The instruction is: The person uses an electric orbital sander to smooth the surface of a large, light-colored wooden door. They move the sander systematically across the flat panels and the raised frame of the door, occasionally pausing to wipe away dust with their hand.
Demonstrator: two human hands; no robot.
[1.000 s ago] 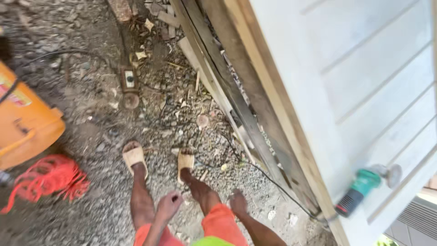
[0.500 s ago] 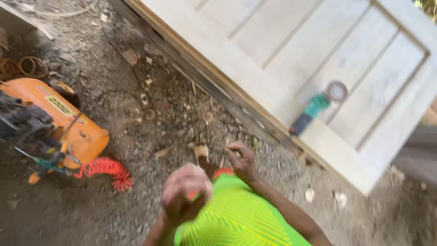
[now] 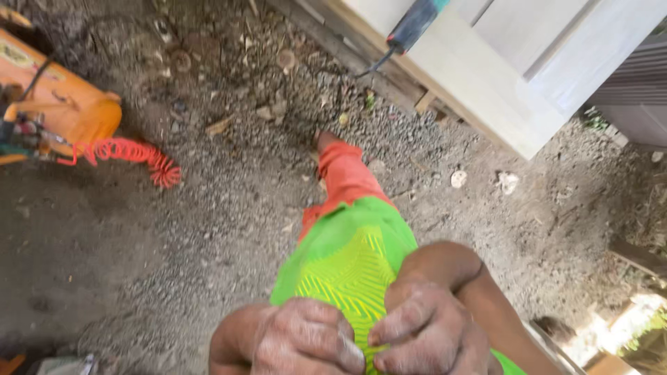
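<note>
**Clerk:** Low in the frame, close under the camera: left hand and right hand, both dusted grey-white. State of each?

**Checker:** Both curled, knuckles up, fingertips pressed into the bright green patterned shirt at the person's front. The left fingers and right fingers appear to pinch or bunch the cloth between them; neither holds a tool. How firm the grip is I cannot tell, as the fingertips are partly tucked under.

**Clerk:** Why held so?

**Checker:** By my reading, the hands are drawn in against the body, gathering the shirt hem; no other thing is within reach of them.

**Clerk:** Shirt: position and axis?

**Checker:** Worn on the body, running from the hands up the frame toward the orange shorts. Its long axis runs bottom to top, leaning slightly left, in line with the leg beyond it.

**Clerk:** Surroundings?

**Checker:** Gravel ground, littered with wood chips. Upper left: orange machine, perhaps a compressor, with a red coiled hose trailing right from it. Upper right: pale panelled door lying flat on timber supports. On it, an angle grinder, dark body with teal end, pointing toward upper right, cord hanging off the door's edge. All well apart from the hands.
</note>
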